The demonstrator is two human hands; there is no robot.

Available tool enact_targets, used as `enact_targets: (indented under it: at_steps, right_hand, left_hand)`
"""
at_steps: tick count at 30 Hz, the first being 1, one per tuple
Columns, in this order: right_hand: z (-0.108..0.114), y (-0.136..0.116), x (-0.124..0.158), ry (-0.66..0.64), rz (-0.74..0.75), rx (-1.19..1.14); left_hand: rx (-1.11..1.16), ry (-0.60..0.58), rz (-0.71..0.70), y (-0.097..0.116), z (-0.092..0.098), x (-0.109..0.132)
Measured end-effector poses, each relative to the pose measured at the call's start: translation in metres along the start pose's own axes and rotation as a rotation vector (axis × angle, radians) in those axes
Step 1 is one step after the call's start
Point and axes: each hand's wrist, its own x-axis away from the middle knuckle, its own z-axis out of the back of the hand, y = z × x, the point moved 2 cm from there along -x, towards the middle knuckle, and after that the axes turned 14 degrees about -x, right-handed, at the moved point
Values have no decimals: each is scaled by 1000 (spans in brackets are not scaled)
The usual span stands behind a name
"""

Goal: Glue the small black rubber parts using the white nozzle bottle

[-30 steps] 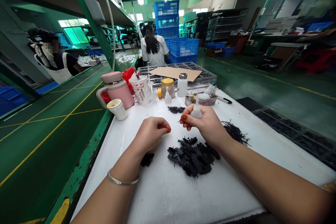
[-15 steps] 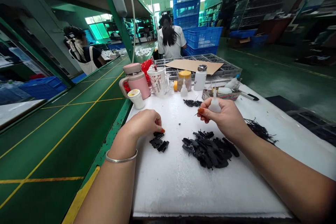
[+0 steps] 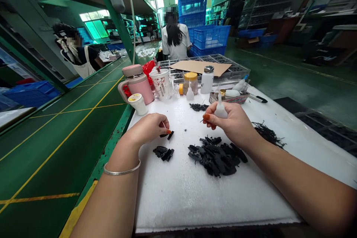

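Note:
My left hand (image 3: 149, 129) is closed, pinching a small black plastic part (image 3: 170, 135) just above the white table (image 3: 195, 197). A few similar black parts (image 3: 163, 152) lie below it. My right hand (image 3: 231, 121) grips a small white squeeze bottle (image 3: 220, 109) with its nozzle up and pinches a thin dark pin between thumb and finger. A bigger heap of black parts (image 3: 216, 155) lies between my forearms. A bundle of thin black strips (image 3: 267, 132) rests to the right.
At the table's far end stand a pink mug (image 3: 138, 85), a white cup (image 3: 138, 103), a printed cup (image 3: 161, 83), jars, a white bottle (image 3: 207, 79) and a compartment tray (image 3: 237, 70) under cardboard. A green conveyor (image 3: 55, 126) runs left. Two people work farther off; blue crates are stacked behind.
My left hand dropped to the small pile at the left, set a part there, then lifted slightly with a black part pinched. The right hand kept its bottle; the view shifted.

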Motion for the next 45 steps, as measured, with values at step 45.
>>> enact_targets:
  at_steps: [45]
  right_hand:
    - [-11,-11,23,-183,714,554]
  left_hand:
    - [1338,46,-189,60,-24,-8]
